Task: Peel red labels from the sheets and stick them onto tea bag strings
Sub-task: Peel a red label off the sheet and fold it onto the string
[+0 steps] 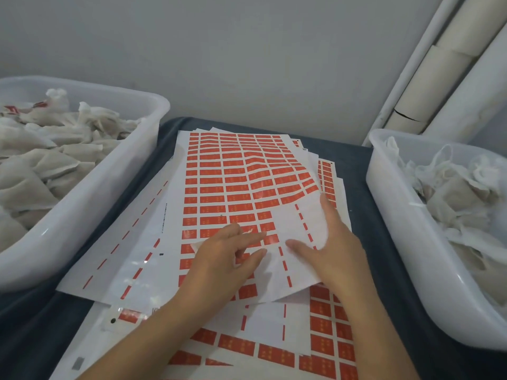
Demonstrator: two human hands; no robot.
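The top label sheet (233, 176), white with rows of red labels, lies on a stack in the middle of the table. Its lower right part is bare backing with red dashes. My left hand (225, 259) lies over the lower rows of labels, index finger and thumb stretched toward the right. A white tea bag (196, 246) peeks out from under its palm, gripped by the curled lower fingers, and a bit of white string (248, 231) shows above the index finger. My right hand (333, 242) presses flat on the bare backing, fingers spread.
A translucent tub (131, 165) full of tea bags stands at the left. A second tub (406, 215) with tea bags and loose strings stands at the right. More label sheets (323, 333) lie underneath, on a dark blue cloth (365, 187). Pale pipes run up the back right wall.
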